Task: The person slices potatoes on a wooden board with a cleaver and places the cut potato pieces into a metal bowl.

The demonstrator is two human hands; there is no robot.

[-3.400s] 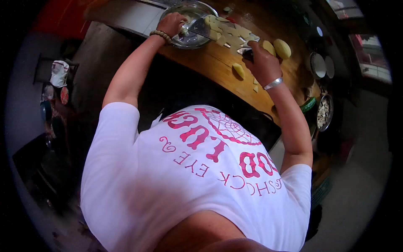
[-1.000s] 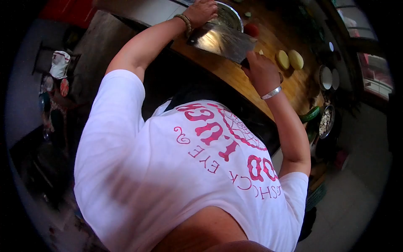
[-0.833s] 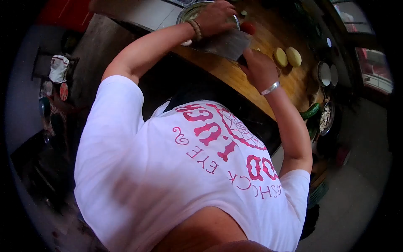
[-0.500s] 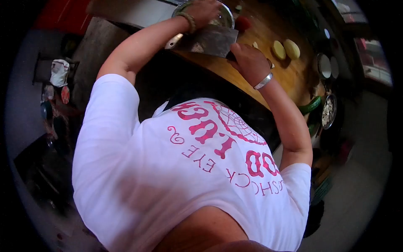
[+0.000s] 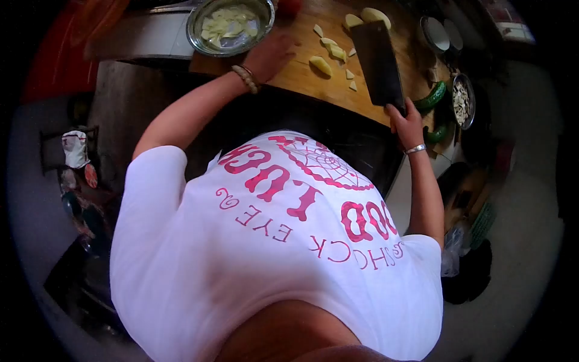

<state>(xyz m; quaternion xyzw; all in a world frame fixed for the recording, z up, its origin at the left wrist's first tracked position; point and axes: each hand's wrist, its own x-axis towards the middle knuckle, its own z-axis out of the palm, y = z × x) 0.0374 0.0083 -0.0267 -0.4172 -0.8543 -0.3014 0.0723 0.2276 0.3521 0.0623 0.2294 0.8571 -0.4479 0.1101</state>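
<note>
Here the right hand grip is clamped on the cleaver, blade flat on the board ahead

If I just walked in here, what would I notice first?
Probably the big cleaver, lying flat on the wooden board with the right hand on its handle. Next, the metal bowl full of pale slices at the board's far left corner, with the left hand resting just beside it. A few yellow potato pieces lie scattered between bowl and cleaver.
</note>
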